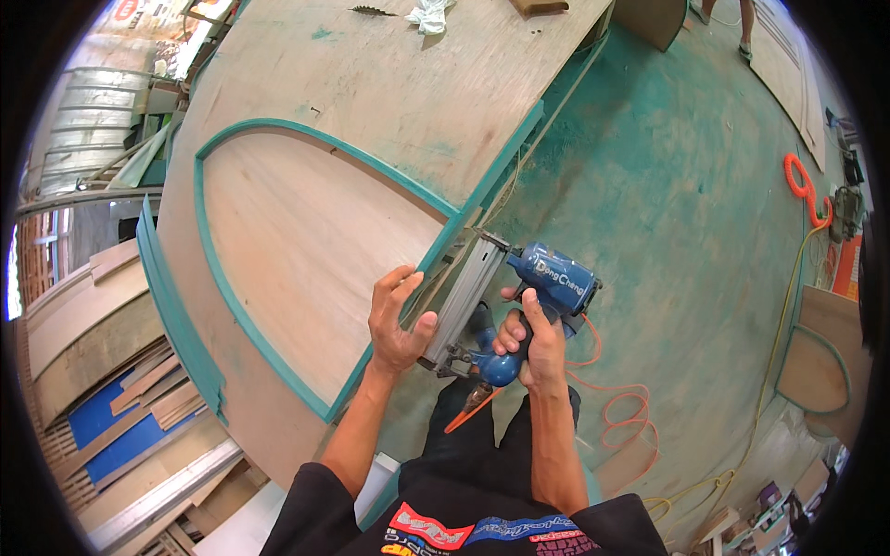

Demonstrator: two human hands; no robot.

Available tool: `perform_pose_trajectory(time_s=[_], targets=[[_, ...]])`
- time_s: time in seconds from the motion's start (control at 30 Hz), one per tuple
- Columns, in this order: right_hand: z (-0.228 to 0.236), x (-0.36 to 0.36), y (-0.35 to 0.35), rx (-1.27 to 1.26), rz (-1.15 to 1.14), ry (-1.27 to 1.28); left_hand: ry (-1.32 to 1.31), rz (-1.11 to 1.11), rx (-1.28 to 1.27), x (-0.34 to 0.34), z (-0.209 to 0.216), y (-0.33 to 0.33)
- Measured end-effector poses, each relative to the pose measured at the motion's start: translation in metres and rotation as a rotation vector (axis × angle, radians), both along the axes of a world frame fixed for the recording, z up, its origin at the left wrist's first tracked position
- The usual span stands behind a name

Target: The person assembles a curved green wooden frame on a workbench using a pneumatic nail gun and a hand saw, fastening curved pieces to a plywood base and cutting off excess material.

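My right hand [540, 345] is wrapped round the black grip of a blue pneumatic nail gun [554, 276]. The gun's long silver magazine [459, 301] slants beside the table edge, its nose close to the panel's green border. My left hand [397, 322] is raised with fingers apart over the near right edge of a curved plywood panel [306, 213], next to the magazine. Green strips [206, 232] frame that panel, which lies on a large wooden worktable [389, 102]. An orange air hose [593, 338] is by the gun.
At the table's far end lie a crumpled white cloth [430, 16] and a wooden piece [540, 6]. Curved green strips [167, 296] and stacked boards [153, 394] are on the left. Coiled orange hose [630, 408] trails over the green-stained floor [686, 213]. A person's legs [745, 32] show far right.
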State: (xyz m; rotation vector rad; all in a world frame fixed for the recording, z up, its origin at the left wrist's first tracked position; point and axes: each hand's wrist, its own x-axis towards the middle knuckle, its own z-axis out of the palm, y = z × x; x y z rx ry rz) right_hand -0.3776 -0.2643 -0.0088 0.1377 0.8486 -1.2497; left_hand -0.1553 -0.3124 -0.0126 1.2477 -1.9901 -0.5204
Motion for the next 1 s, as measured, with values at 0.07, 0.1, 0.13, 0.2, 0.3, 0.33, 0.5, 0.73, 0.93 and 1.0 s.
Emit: perform_pose_trajectory(time_s=[0.07, 0.1, 0.13, 0.2, 0.3, 0.33, 0.5, 0.73, 0.93, 1.0], targets=[[-0.006, 0.011, 0.0, 0.021, -0.004, 0.008, 0.005, 0.021, 0.103, 0.009, 0.008, 0.001], [-0.007, 0.014, 0.0, 0.028, -0.024, -0.013, 0.004, 0.013, 0.178, 0.015, 0.012, 0.003], [-0.008, 0.018, -0.001, 0.021, -0.037, 0.007, 0.003, 0.005, 0.253, 0.02, 0.014, 0.006], [-0.01, 0.024, -0.002, 0.005, -0.057, 0.038, -0.059, 0.015, 0.244, 0.025, 0.019, 0.021], [-0.011, 0.03, -0.005, 0.003, -0.097, 0.017, -0.179, -0.002, 0.169, 0.031, 0.02, 0.042], [-0.01, 0.033, -0.006, 0.008, -0.093, 0.019, -0.223, -0.011, 0.134, 0.033, 0.019, 0.048], [-0.002, 0.03, -0.007, 0.032, -0.082, 0.033, -0.31, -0.028, 0.172, 0.036, 0.02, 0.052], [-0.013, 0.046, -0.01, 0.049, -0.085, 0.033, -0.359, -0.01, 0.227, 0.047, 0.016, 0.052], [-0.015, 0.046, -0.011, 0.06, -0.095, -0.005, -0.364, 0.014, 0.255, 0.044, 0.015, 0.054], [-0.015, 0.039, -0.01, 0.055, -0.094, -0.017, -0.377, 0.031, 0.247, 0.038, 0.017, 0.056]])
